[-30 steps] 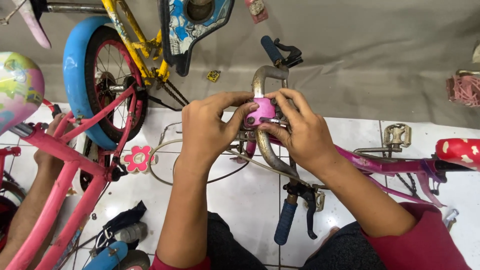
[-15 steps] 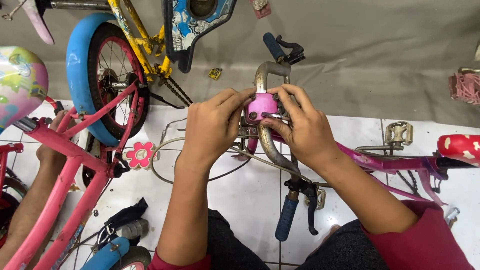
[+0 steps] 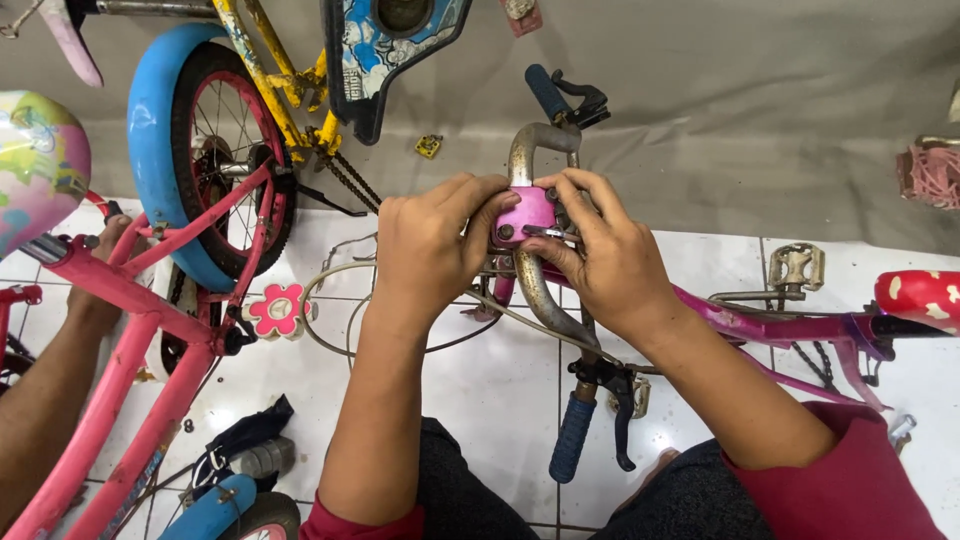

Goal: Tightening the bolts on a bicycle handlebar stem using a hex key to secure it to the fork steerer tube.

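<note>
I've got the pink stem clamp (image 3: pixel 527 215) pinched from both sides at the middle of the rusty handlebar (image 3: pixel 535 290): left hand (image 3: pixel 430 250) clenched on its near side, right hand (image 3: pixel 605 255) fingers wrapped over the bolts. Compared with half a second ago nothing has really shifted, thumbs a bit tighter on the clamp, so the work is still on that clamp. Beyond the grip: blue grips, a pink bike frame (image 3: pixel 120 370), a blue tyre (image 3: pixel 160 150), white tiled floor (image 3: pixel 480 390), grey wall, another person's arm (image 3: pixel 50 400) far left.

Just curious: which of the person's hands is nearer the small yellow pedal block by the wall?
Left. The left hand sits below the small yellow pedal block; the right hand is farther right.
</note>
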